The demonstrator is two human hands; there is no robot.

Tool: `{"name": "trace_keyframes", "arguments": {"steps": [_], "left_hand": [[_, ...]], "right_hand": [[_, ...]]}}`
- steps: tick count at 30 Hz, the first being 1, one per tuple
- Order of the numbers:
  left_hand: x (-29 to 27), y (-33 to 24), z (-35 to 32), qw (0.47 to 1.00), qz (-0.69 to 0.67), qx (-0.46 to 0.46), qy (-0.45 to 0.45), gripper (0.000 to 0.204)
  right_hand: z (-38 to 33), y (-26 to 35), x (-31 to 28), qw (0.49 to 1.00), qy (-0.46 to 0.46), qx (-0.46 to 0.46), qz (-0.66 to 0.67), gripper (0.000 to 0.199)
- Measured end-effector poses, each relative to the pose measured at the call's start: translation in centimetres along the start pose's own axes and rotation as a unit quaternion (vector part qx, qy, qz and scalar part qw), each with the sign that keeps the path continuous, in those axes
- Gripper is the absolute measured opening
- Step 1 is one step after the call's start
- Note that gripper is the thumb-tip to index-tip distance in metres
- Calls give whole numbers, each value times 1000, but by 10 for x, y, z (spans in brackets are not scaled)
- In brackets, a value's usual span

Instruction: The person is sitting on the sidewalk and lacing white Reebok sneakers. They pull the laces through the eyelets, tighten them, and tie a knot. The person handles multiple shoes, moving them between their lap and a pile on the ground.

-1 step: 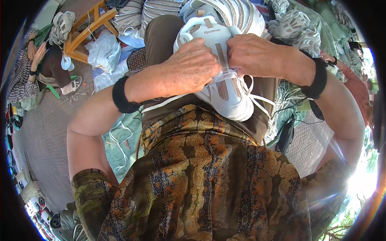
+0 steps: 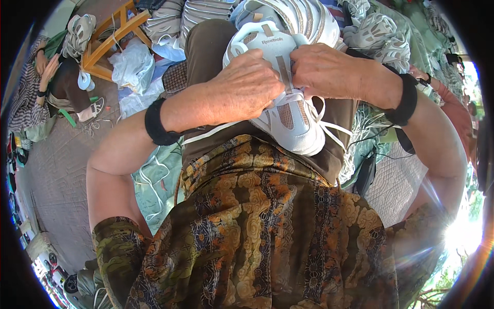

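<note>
A white sneaker with tan mesh panels lies across my lap, its toe toward my body and its tongue spread upward. My left hand is closed at the left side of the lacing, knuckles up. Across from it, my right hand pinches the right edge of the opening. The fingertips of both hands are partly hidden, so whether they also grip lace is unclear. A white shoelace loops out on the right below my right hand; another length trails left from under my left hand.
More sneakers are stacked just beyond my knees, with others at the far right. A wooden stool lies tipped at the far left beside a plastic bag. Loose laces pile up on the right. Other people sit at both sides.
</note>
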State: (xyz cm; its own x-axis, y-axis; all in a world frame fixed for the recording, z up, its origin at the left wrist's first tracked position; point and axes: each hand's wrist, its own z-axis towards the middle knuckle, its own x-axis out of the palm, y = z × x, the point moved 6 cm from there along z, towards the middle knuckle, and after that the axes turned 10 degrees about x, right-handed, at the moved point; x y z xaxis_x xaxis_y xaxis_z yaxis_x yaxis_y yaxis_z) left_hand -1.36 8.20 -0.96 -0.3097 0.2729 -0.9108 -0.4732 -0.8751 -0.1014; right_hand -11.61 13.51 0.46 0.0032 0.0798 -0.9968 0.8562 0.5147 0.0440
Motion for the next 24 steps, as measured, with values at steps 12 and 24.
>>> {"name": "trace_keyframes", "arguments": {"steps": [12,24], "left_hand": [[12,-1,1,1000,-9,-12,3,5],[15,-8,4,1000,2,-4,7,4]], "right_hand": [[20,-4,-5,943,180,267,81,10],[30,-10,19,889,324,321,47,11]]}}
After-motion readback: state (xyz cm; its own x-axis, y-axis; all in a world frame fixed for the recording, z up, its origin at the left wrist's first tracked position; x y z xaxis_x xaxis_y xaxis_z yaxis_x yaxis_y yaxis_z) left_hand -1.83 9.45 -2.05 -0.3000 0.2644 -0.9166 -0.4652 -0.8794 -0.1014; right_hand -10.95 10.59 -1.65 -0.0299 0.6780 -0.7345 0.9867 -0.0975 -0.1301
